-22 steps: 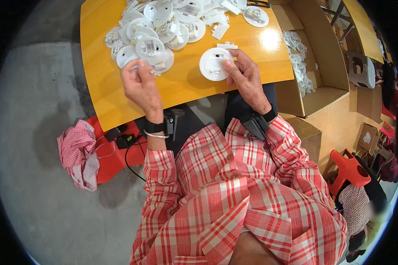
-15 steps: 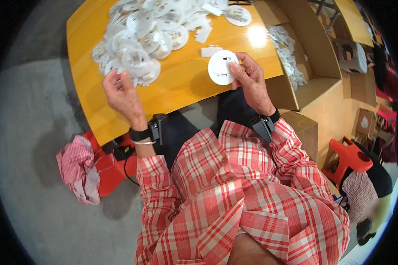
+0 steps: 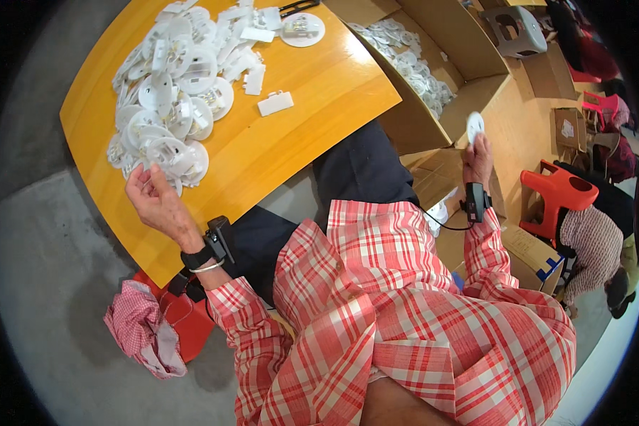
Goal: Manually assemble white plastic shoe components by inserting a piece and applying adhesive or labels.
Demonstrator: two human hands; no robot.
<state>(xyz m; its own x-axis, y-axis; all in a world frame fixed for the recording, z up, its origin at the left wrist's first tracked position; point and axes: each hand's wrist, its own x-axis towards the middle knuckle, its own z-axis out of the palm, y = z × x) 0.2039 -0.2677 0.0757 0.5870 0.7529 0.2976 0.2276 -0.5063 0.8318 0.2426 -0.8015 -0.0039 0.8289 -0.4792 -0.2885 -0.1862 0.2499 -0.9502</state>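
My right hand [image 3: 478,160] is stretched out to the right, its fingers closed on a round white plastic disc [image 3: 475,126]. The disc is tilted nearly edge-on, near the front corner of an open cardboard box [image 3: 479,92]. At the near left of the yellow table [image 3: 312,128], my left hand [image 3: 156,202] has its fingers bent and apart. Its fingertips are at the edge of a heap of white plastic discs [image 3: 192,67], beside a clear-looking disc [image 3: 169,155]; whether they touch it I cannot tell.
Small white rectangular plastic pieces [image 3: 275,104] lie right of the heap, with a single disc [image 3: 302,30] at the far edge. More white parts [image 3: 412,67] fill the box. A red stool [image 3: 557,195] stands at right; a checked cloth [image 3: 143,326] hangs at lower left.
My right hand has carried the white disc from above the table out to the right, beside the cardboard box. My left hand stays by the heap. The view has swung to the right.
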